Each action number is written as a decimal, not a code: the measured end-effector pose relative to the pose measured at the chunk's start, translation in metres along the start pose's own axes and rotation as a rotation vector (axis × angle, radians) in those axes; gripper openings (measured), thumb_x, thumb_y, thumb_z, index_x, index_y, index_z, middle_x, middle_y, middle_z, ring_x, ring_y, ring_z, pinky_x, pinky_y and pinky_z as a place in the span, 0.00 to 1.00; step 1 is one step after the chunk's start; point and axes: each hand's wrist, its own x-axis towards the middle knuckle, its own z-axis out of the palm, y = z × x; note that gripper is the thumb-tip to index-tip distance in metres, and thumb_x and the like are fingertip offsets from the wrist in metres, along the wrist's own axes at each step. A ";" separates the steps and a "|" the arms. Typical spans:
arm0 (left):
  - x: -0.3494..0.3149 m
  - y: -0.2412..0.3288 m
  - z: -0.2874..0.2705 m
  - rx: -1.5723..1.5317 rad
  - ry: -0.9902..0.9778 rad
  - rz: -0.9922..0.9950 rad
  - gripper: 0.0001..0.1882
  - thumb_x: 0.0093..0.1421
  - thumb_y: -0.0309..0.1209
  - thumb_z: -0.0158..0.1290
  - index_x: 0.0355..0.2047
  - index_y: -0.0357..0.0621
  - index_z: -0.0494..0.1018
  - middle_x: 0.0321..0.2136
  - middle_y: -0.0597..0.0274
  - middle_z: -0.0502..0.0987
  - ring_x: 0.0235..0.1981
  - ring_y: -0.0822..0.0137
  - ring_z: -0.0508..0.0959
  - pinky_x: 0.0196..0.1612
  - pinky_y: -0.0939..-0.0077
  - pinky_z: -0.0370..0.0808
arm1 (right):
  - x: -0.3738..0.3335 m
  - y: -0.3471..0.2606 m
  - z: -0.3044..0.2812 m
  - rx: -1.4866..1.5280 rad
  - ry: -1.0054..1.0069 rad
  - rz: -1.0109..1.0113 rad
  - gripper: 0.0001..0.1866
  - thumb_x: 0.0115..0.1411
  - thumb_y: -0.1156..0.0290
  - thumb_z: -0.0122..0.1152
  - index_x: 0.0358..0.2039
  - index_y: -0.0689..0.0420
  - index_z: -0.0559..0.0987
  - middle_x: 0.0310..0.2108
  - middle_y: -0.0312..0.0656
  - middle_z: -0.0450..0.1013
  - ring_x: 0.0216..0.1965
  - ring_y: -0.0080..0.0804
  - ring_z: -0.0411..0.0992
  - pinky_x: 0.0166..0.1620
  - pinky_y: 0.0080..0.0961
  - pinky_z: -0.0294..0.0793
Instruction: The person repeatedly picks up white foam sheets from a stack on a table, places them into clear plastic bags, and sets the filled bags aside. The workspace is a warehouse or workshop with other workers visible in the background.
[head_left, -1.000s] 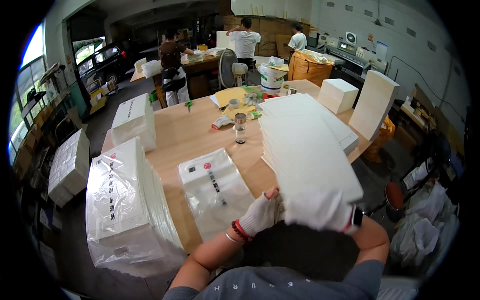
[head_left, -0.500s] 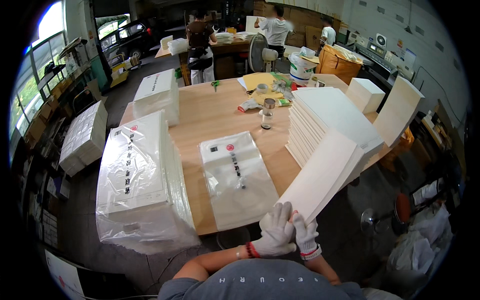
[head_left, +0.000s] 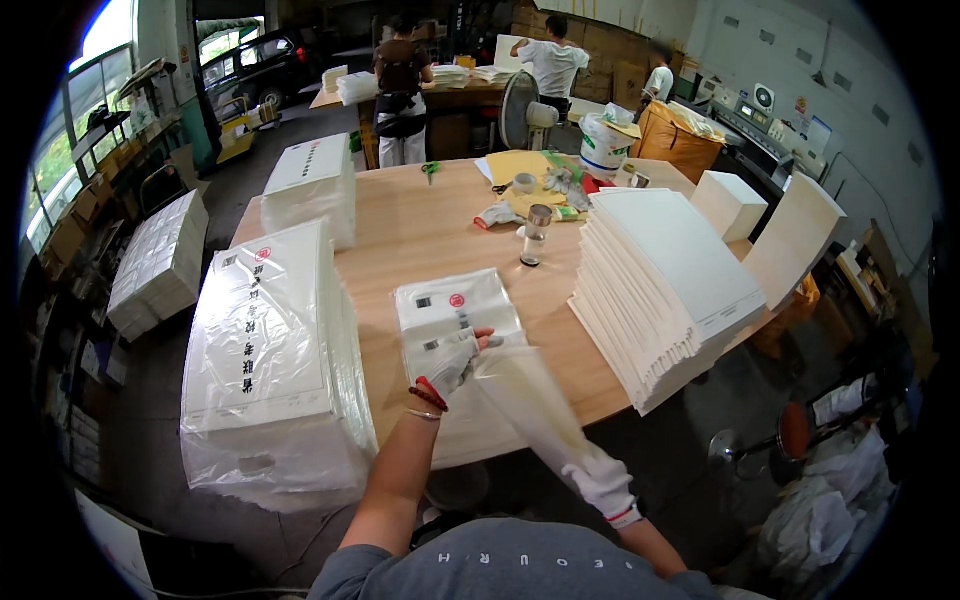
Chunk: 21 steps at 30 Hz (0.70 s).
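Observation:
In a white work glove with bare fingertips, my left hand (head_left: 450,360) is at the mouth of a clear printed plastic bag (head_left: 432,384), its fingers closed on the bag's edge. A second print mark beside the hand shows below the one on the bag layer behind. My right hand (head_left: 603,482), also gloved, grips the near end of a bundle of white paper sheets (head_left: 530,395). The bundle slants over the bag, blurred by motion, its far end close to my left fingers. Where bag and sheets meet is too blurred to tell.
A tall stack of folded white paper (head_left: 680,270) stands on the right of the wooden table (head_left: 390,210). Plastic-wrapped packs (head_left: 265,330) stand at the left. Behind are a glass bottle (head_left: 535,235), tape, gloves and green scissors (head_left: 430,172). Several people work farther back.
The sheet bundle has come off the right stack and swung left over the bag, held by my right hand. My left hand has left the bundle and reached forward to the bag.

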 end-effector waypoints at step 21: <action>-0.085 -0.146 -0.052 0.486 0.608 -0.012 0.12 0.59 0.30 0.42 0.43 0.41 0.66 0.34 0.52 0.71 0.35 0.57 0.73 0.39 0.66 0.70 | 0.141 0.073 0.121 -0.112 -0.481 0.413 0.26 0.59 0.59 0.38 0.57 0.53 0.53 0.33 0.59 0.72 0.34 0.58 0.71 0.36 0.53 0.67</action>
